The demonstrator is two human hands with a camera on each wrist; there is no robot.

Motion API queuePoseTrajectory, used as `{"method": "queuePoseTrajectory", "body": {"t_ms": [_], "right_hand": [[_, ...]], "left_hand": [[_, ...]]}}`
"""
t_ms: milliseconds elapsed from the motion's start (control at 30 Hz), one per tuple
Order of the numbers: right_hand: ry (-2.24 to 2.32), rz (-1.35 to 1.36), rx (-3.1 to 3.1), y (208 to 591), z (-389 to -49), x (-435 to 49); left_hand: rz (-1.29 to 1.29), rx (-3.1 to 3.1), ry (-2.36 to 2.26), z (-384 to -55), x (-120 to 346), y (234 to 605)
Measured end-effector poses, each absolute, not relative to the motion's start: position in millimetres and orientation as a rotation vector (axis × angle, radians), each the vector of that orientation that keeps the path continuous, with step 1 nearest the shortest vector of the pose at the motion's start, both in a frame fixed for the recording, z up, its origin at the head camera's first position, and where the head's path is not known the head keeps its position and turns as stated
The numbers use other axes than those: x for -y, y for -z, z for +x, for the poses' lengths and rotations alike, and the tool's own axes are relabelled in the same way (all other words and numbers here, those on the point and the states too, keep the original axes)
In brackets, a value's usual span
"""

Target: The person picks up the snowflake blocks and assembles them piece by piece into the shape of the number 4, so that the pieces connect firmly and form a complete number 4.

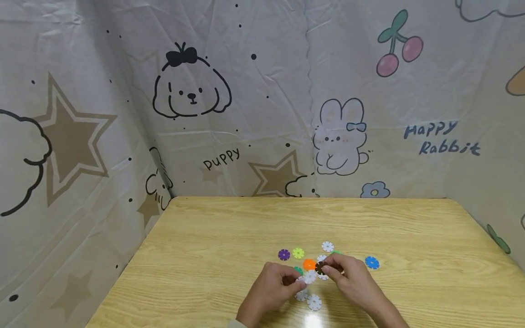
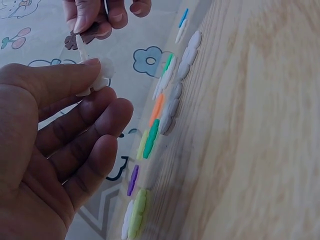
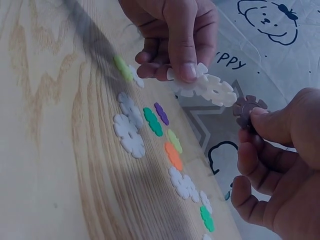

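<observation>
The left hand [image 1: 271, 287] pinches a joined pair of white snowflake discs [image 3: 220, 92] above the wood-grain table [image 1: 197, 255]; the right hand [image 1: 352, 278] pinches a dark brown snowflake disc [image 3: 244, 106] at the pair's edge, whether interlocked cannot be told. Around them lie an orange disc [image 1: 308, 264], a purple disc [image 1: 284, 254] and, farther right, a blue disc [image 1: 372, 263].

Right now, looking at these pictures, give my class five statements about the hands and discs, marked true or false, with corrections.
1. The right hand pinches a brown disc. True.
2. The left hand holds nothing. False: it holds white discs.
3. In the head view, the blue disc is right of the purple disc. True.
4. The blue disc stands on edge. False: it lies flat on the table.
5. An orange disc lies on the table. True.
</observation>
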State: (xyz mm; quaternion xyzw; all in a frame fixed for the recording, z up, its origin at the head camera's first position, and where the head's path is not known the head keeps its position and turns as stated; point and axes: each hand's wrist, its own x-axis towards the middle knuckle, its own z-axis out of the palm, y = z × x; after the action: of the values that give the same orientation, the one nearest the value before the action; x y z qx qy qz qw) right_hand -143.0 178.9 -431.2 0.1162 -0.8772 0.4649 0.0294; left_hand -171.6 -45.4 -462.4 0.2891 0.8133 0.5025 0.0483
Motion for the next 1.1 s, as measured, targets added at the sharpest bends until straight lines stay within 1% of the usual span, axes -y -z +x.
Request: {"method": "queuePoseTrajectory", "body": {"t_ms": [267,467,1100], "right_hand": [[-1.443,0.397,2.689,430.2,-142.3,-179.4],[-1.462,0.380,2.709,431.2,-141.7,-179.5],[-1.469,0.324,2.692,434.7,-136.1,-171.2]], "left_hand": [[0.905,-2.482,-1.523,-171.6,42.9,462.1],[0.959,-2.466,-1.542,-172.3,42.8,462.6],[1.019,-2.537,-1.512,-170.4,43.9,466.0]]}}
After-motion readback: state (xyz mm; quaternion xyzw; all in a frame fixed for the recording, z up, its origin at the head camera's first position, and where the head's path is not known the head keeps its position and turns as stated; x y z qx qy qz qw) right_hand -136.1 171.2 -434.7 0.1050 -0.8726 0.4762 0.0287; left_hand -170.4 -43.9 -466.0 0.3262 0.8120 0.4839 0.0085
